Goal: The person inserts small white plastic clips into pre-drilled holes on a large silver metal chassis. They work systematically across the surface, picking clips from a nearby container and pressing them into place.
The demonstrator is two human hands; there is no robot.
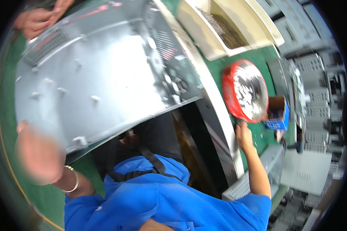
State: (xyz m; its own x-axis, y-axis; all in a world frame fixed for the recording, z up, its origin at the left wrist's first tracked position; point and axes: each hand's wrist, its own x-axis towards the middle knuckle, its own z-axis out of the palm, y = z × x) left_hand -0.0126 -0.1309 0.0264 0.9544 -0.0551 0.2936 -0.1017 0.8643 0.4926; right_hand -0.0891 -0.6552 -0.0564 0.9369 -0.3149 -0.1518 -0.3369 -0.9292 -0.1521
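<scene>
Sheet-metal panel w/ perforated vents (pixel 115 77), in front of the wearer, L of the green bench (pixel 216 63). L hand (pixel 40 156), w/ bangle (pixel 76 183) at the wrist, is blurred by the panel's near-L corner; can't tell whether it grasps anything or is released. R hand (pixel 245 136) is at the near rim of the red-sided metal bowl (pixel 230 90); can't tell if clenched on it. For good handling, best to steady the bowl by its rim, lift few small white parts (pixel 248 94) at a time & keep the L palm clear of the panel's white pegs (pixel 95 98). Counts: 1 panel; approx. 8 pegs on it (glare may hide more); 1 bowl, contents too blurred to count; 1 cream bin (pixel 204 44) w/ 2 compartments visible; 1 blue box (pixel 278 124); min. 1 co-worker's hand (pixel 34 23) at the panel's far-L edge.
</scene>
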